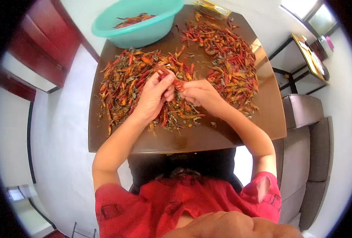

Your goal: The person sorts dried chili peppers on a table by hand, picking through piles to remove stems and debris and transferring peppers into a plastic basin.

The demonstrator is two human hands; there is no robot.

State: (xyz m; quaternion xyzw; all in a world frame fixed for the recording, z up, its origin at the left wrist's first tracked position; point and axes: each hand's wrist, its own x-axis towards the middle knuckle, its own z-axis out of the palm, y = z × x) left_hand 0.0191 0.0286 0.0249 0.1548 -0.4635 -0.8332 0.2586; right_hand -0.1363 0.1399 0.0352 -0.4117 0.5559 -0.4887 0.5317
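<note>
Two heaps of dried chili peppers lie on a brown table (223,137): a left heap (120,85) mixed with stems and dry leaf bits, and a right heap (233,65). Over the near edge of the left heap, my left hand (155,95) is closed around reddish dried chili peppers (163,73), thumb on top. Close beside it, my right hand (203,94) pinches the end of a red dried chili pepper (179,85) that spans the gap between both hands. How many peppers the left fingers hold is hidden.
A turquoise basin (144,36) with some chili peppers inside stands at the table's far left. A yellow packet (211,7) lies at the far edge. To the right are a grey sofa (302,154) and a small side table (308,57). Red doors (45,35) are at left.
</note>
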